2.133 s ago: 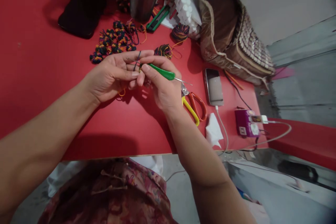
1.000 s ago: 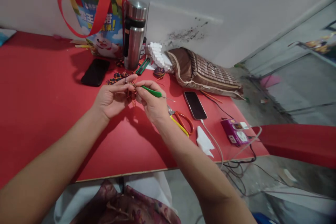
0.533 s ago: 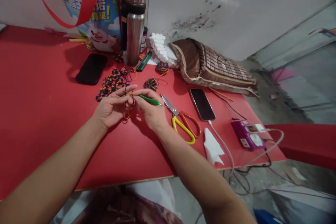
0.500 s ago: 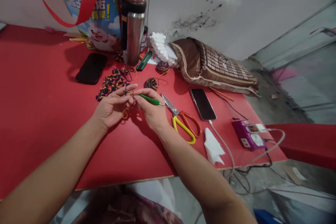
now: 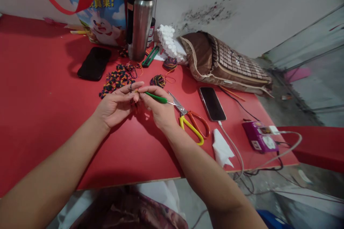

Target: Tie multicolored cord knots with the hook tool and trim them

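Over the red table [image 5: 40, 89] my right hand [image 5: 159, 109] pinches a green-handled crochet hook [image 5: 157, 98], its metal tip pointing right. My left hand [image 5: 116, 105] meets it fingertip to fingertip, fingers curled on a small piece of multicoloured yarn work [image 5: 134, 94] that is mostly hidden between the hands. A pile of small finished crochet pieces [image 5: 115, 78] lies just beyond my left hand. Two small balls of the same yarn [image 5: 158, 80] sit behind my right hand.
Scissors with yellow and red handles [image 5: 192, 123] lie right of my right hand, then a phone [image 5: 212, 103] on a cable, a tissue [image 5: 221, 148] and a purple power adapter [image 5: 259, 139]. A black phone [image 5: 94, 63], steel flask [image 5: 140, 25], printed bag [image 5: 99, 7] and brown cushion [image 5: 225, 64] stand at the back.
The view has dropped and closed in slightly on the table. Both hands stay together on the hook and yarn, with only small finger movements.
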`<state>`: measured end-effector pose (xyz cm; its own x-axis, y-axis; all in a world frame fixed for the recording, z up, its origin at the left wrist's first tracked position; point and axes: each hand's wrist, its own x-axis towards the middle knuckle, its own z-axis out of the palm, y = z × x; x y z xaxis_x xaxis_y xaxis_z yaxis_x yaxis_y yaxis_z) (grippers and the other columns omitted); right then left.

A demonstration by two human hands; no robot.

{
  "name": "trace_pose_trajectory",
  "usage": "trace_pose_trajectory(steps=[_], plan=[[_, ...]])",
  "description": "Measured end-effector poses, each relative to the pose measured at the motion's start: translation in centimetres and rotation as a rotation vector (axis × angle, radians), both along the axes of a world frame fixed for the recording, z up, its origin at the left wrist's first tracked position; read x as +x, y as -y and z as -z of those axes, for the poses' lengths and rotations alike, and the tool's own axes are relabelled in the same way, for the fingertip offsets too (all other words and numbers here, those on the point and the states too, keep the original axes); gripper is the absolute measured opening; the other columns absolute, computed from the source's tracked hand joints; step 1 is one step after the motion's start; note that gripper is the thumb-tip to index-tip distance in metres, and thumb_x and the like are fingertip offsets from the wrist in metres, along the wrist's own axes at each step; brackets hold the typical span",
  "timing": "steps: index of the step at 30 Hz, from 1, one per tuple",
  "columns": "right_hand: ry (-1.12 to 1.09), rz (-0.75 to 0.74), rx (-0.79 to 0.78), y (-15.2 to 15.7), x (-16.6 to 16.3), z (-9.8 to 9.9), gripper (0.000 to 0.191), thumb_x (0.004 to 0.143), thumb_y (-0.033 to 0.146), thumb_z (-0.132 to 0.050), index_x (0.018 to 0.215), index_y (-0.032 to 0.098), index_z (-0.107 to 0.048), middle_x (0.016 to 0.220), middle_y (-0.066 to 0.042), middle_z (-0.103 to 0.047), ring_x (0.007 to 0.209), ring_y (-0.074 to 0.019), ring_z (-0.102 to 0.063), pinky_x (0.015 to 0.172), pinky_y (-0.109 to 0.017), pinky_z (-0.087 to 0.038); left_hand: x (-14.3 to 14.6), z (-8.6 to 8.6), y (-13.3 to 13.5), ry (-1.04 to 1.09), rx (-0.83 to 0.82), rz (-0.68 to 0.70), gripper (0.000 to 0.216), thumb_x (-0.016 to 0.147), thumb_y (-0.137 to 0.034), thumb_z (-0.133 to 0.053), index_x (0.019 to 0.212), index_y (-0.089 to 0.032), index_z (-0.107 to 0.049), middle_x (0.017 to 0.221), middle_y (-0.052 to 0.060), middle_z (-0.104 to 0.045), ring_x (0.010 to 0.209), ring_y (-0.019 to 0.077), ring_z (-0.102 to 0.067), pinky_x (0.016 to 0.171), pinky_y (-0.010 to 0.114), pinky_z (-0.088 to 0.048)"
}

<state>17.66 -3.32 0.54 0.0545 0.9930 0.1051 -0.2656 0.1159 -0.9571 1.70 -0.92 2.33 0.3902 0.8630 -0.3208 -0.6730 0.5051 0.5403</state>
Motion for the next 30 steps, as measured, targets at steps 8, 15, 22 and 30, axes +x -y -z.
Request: trace_pose_trajectory(steps=[8, 15, 22, 30], plan=[[-0.076, -0.074, -0.079, 0.0, -0.2, -0.4, 0.026, 0.083, 0.043, -0.096, 0.095, 0.025, -0.082, 0.081, 0.001, -0.078, 0.073, -0.015, -0.071, 0.076, -0.033, -0.065, 0.4, -0.6, 0.2, -0.019, -0.128, -0.068, 0.028, 0.085, 0.009, -0.063, 0.082, -0.011, -0.082, 0.065, 0.006, -0.073, 0.062, 0.0152, -0.074, 0.072, 0.024, -0.065], [-0.163, -0.113, -0.127, -0.6, 0.5, -0.1, 0.032, 0.083, 0.045, -0.101, 0.1, 0.024, -0.083, 0.08, 0.003, -0.079, 0.065, -0.0097, -0.064, 0.058, -0.023, -0.051, 0.4, -0.7, 0.1, -0.033, -0.146, -0.089, 0.026, 0.082, 0.008, -0.061, 0.08, -0.011, -0.078, 0.067, 0.006, -0.075, 0.063, 0.0149, -0.076, 0.07, 0.021, -0.065], [-0.042, -0.405, -0.267, -0.6, 0.9, -0.2, 0.066, 0.069, 0.04, -0.113, 0.118, 0.027, -0.071, 0.075, 0.01, -0.077, 0.046, -0.0094, -0.057, 0.044, -0.024, -0.046, -0.3, -1.2, -0.4, -0.003, -0.105, -0.206, 0.026, 0.084, 0.007, -0.064, 0.077, -0.017, -0.073, 0.066, 0.002, -0.073, 0.07, 0.0164, -0.077, 0.088, 0.029, -0.071], [0.021, -0.254, -0.256, -1.6, 3.6, -1.3, 0.051, 0.079, 0.063, -0.104, 0.085, 0.018, -0.08, 0.05, 0.015, -0.042, 0.042, -0.0024, -0.024, 0.039, -0.021, -0.018, -0.7, -1.2, -0.5, 0.05, -0.048, -0.227, 0.028, 0.091, 0.004, -0.066, 0.08, -0.019, -0.075, 0.068, -0.002, -0.072, 0.074, 0.0161, -0.078, 0.113, 0.049, -0.071]])
